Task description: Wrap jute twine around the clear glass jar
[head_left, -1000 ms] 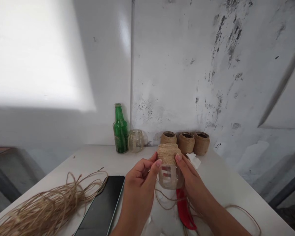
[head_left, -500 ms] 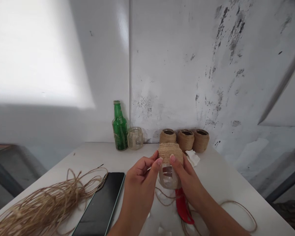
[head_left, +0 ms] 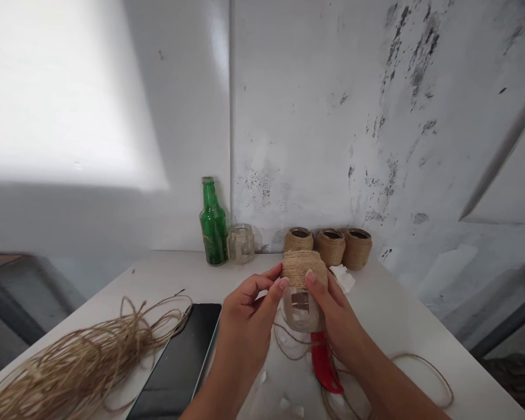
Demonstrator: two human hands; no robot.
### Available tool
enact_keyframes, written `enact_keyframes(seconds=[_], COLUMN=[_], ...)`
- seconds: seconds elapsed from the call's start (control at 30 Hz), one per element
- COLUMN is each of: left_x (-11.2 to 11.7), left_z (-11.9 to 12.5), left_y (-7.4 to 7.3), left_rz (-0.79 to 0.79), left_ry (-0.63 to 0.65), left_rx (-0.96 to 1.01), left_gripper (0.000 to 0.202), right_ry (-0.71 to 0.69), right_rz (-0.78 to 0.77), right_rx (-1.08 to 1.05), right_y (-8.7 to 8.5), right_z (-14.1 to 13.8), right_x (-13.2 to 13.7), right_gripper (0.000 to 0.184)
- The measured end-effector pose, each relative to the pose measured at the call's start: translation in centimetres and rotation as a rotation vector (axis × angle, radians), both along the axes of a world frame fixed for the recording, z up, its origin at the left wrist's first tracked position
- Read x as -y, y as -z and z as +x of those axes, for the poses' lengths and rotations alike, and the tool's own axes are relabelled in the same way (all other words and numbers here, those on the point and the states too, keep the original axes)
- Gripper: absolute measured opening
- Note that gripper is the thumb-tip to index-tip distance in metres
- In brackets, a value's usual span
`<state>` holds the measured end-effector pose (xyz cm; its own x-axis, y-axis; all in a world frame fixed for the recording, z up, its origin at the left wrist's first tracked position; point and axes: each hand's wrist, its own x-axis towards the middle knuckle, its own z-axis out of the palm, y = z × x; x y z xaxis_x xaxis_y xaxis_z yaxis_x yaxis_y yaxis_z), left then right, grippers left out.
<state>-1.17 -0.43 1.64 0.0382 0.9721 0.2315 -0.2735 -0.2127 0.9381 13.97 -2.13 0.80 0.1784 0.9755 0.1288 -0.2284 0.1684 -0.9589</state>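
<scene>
A glass jar (head_left: 304, 312) is held up in front of me, its upper half wound with jute twine (head_left: 304, 268) and its lower half bare. My right hand (head_left: 339, 309) grips its right side, thumb across the wrapping. At the jar's left edge, my left hand (head_left: 249, 315) pinches thumb and forefinger by the lowest turns of twine; the strand between them is mostly hidden. A loose length of twine (head_left: 289, 350) loops on the table below. Partly covered by the jar and my right arm lies a curved red handle-like object (head_left: 326, 364).
Three twine-wrapped jars (head_left: 357, 249) stand along the wall, beside crumpled white paper (head_left: 343, 279). Further left are a green bottle (head_left: 213, 233) and a bare glass jar (head_left: 241, 245). A twine bundle (head_left: 87, 361) and a phone (head_left: 179, 361) lie on the white table (head_left: 402, 321) at left.
The jar and both hands have risen very slightly in view. My left fingertips have shifted a little against the jar; both grips look the same.
</scene>
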Motion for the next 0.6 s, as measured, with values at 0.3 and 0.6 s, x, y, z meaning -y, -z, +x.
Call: enact_keyframes(seconds=[0.3, 0.6], left_x=[-0.47, -0.37], left_z=[0.08, 0.25], left_y=[0.63, 0.02], left_rz=[-0.014, -0.022], left_ry=[-0.022, 0.068], left_rx=[0.014, 0.105], left_gripper=[0.031, 0.033], right_ry=[-0.042, -0.108], right_rz=[0.000, 0.007], right_rx=[-0.131, -0.167], right_y=[-0.04, 0.55], right_z=[-0.14, 0.13], right_x=[0.04, -0.33], right_gripper=[0.060, 0.058])
